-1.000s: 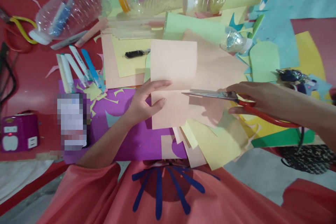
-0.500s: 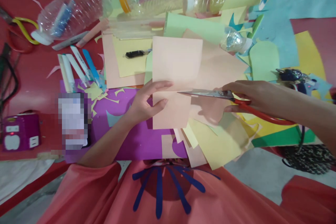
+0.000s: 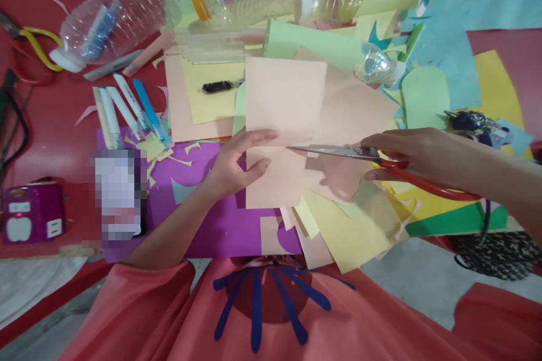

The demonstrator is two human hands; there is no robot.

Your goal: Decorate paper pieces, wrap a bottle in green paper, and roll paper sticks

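My left hand (image 3: 237, 163) pinches the left edge of a peach sheet of paper (image 3: 283, 101), thumb on top and fingers under it. My right hand (image 3: 406, 152) grips red-handled scissors (image 3: 339, 152). The blades lie across the sheet from its right edge, with the tips near the sheet's middle. The sheet is held just above a pile of coloured paper on the red table (image 3: 51, 118).
Clear plastic bottles (image 3: 114, 11) lie at the back. Several marker pens (image 3: 127, 107) and a black pen (image 3: 218, 86) rest at the left. A purple power block (image 3: 31, 220) sits at the near left. Yellow, green and blue paper scraps (image 3: 351, 225) cover the right side, with keys (image 3: 470, 121) among them.
The scissor blades have advanced leftward into the peach sheet, and the sheet's upper part has shifted slightly to the right. My left hand has stayed in place.
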